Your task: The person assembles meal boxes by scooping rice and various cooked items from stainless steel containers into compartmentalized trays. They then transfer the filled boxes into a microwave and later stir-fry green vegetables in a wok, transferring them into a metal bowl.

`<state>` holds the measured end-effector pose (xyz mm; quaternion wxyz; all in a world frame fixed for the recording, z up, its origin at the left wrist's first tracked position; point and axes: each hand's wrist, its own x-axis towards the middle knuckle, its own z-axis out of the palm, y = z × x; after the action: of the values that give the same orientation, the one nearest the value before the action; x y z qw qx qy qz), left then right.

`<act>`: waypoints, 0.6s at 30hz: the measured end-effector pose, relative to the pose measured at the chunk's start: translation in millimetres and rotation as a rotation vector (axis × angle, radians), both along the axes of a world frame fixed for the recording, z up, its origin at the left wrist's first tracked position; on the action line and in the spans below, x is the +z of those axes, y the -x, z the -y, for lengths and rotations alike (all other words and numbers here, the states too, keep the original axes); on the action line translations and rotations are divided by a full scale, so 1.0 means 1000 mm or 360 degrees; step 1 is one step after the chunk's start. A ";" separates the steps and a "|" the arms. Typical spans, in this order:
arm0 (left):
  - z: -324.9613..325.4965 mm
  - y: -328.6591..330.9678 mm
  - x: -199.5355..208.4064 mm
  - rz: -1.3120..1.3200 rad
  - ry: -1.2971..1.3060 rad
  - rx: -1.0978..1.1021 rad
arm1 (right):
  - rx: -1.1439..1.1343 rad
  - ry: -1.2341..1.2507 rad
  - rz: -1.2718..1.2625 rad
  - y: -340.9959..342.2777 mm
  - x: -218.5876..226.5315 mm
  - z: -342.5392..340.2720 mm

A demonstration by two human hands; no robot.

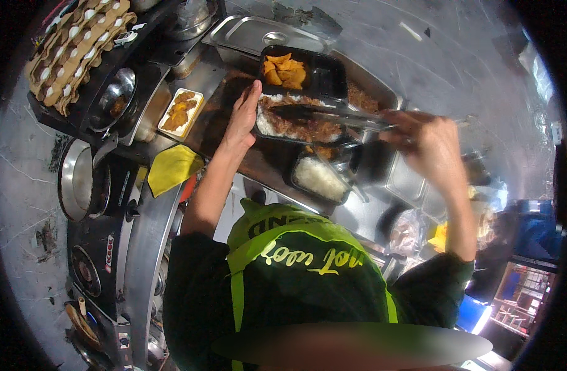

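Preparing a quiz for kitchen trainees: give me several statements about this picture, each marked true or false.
1. The right hand holds tongs. True.
2. The left hand holds a yellow cloth. False: the cloth lies apart; the hand is at the rice tray's left edge.
3. The rice tray, beneath the tongs, also holds brown topping. True.
4. An egg tray is at lower right. False: the egg tray is at upper left.
5. Orange pieces lie in a black container. True.
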<state>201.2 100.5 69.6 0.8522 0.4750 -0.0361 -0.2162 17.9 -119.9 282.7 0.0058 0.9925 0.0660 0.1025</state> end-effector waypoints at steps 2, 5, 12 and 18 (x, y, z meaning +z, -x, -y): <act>-0.007 -0.001 -0.002 -0.0051 0.0001 0.0021 | 0.0015 -0.0025 0.0005 -0.001 0.002 0.011; -0.019 0.003 0.007 -0.0174 0.0083 -0.0078 | -0.0075 -0.0087 0.0052 0.009 0.009 0.017; -0.032 -0.002 0.004 -0.0145 0.0159 -0.0019 | -0.0170 -0.0035 0.0009 0.013 -0.011 0.034; -0.039 0.000 0.004 -0.0115 0.0120 0.0003 | -0.0130 -0.0208 0.0069 0.015 -0.006 0.034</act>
<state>201.5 139.4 73.3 0.8705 0.4344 -0.0129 -0.2309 2.8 -154.2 276.8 -0.0534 0.9902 0.0185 0.1277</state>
